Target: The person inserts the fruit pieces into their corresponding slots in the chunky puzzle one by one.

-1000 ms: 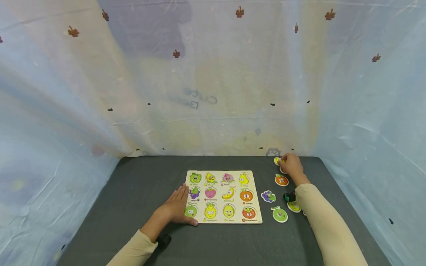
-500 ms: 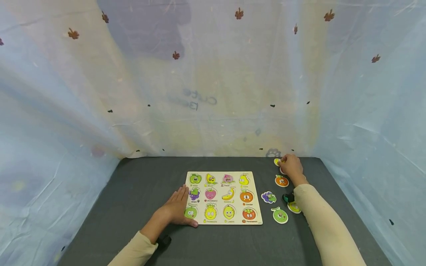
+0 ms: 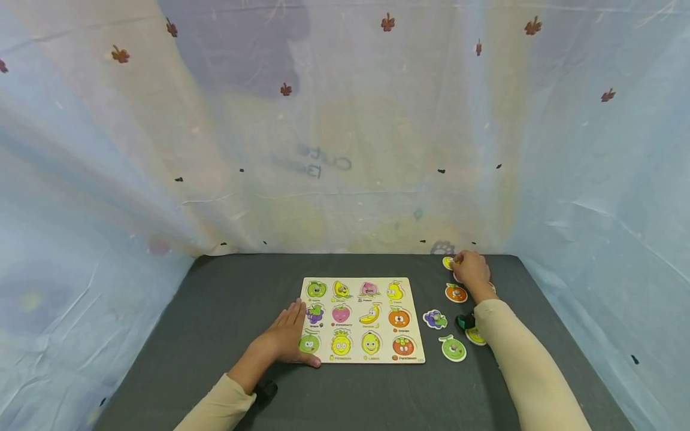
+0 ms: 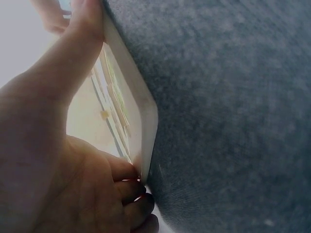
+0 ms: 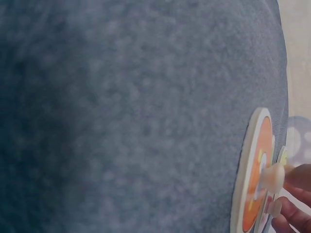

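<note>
My left hand [image 3: 286, 336] rests along the left side of the fruit puzzle board [image 3: 417, 353], fingers fairly straight and thumb at its near-left corner. In the left wrist view, the board's pale edge [image 4: 143, 109] shows between thumb and fingers. At the table's far right, my right hand [image 3: 471, 270] pinches a yellow fruit puzzle piece [image 3: 447, 263]; its fingertips partly cover it. Another piece is mostly hidden under that hand. Just nearer lies an orange puzzle piece [image 3: 456, 293], its pale knob [image 5: 274, 178] standing up in the right wrist view.
Right of the board lie a grape piece [image 3: 434, 319] and a round green piece [image 3: 453, 348]. A yellow-green piece [image 3: 475, 336] is partly covered by the right forearm, and another piece's edge [image 3: 492, 287] shows beside the right wrist. A patterned curtain [image 3: 345, 221] hangs behind the table.
The right hand has shifted very slightly left, the yellow piece with it. A piece's edge now shows beside the right wrist. The left hand stays on the board.
</note>
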Demonstrator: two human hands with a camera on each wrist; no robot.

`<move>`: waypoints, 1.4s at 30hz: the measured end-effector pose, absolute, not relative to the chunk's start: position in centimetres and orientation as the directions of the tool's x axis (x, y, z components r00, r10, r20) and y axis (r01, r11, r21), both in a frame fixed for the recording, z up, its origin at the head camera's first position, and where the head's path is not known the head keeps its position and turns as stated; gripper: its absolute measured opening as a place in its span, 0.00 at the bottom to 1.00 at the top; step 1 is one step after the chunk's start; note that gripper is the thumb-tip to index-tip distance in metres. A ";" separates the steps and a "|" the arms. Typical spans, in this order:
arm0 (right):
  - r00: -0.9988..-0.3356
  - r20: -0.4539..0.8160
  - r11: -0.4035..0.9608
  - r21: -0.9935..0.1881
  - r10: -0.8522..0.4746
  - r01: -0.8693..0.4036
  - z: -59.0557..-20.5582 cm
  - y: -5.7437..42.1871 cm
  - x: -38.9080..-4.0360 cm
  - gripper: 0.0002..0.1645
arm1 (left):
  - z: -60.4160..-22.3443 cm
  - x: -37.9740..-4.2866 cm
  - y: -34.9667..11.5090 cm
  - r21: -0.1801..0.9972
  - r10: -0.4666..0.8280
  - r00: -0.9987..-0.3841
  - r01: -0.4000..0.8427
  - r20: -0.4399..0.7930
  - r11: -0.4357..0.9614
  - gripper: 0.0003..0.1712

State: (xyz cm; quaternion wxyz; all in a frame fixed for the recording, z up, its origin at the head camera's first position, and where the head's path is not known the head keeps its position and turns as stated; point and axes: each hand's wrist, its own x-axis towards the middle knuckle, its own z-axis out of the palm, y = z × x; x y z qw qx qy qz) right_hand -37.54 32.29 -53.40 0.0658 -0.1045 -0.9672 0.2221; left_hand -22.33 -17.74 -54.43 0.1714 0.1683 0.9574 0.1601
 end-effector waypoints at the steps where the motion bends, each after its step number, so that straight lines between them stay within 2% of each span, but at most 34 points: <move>1: -0.969 0.088 0.880 -0.443 0.233 0.171 -53.3 32.2 -37.5 0.16 | -54.3 -22.3 -17.7 0.362 0.376 -0.885 0.266 -0.275 0.893 0.89; 10: -0.966 0.132 0.859 -0.495 0.222 0.130 -52.8 31.7 -37.1 0.17 | -52.0 -21.4 -17.0 0.323 0.349 -0.885 0.248 -0.307 0.913 0.84; 17: -0.978 0.147 0.852 -0.522 0.147 0.049 -52.8 31.1 -36.9 0.16 | -52.4 -21.6 -17.2 0.365 0.364 -0.883 0.248 -0.297 0.897 0.87; 24: -0.987 0.139 0.840 -0.543 0.080 -0.008 -53.0 30.3 -36.4 0.16 | -52.4 -21.6 -17.2 0.345 0.363 -0.881 0.253 -0.304 0.904 0.86; 38: -0.968 0.245 0.824 -0.538 -0.048 -0.177 -52.9 28.7 -35.2 0.10 | -51.6 -21.3 -17.0 0.330 0.349 -0.888 0.248 -0.298 0.911 0.84; 42: -0.964 0.251 0.821 -0.532 -0.082 -0.209 -52.9 28.3 -34.9 0.10 | -52.1 -21.5 -17.1 0.356 0.358 -0.886 0.246 -0.295 0.902 0.86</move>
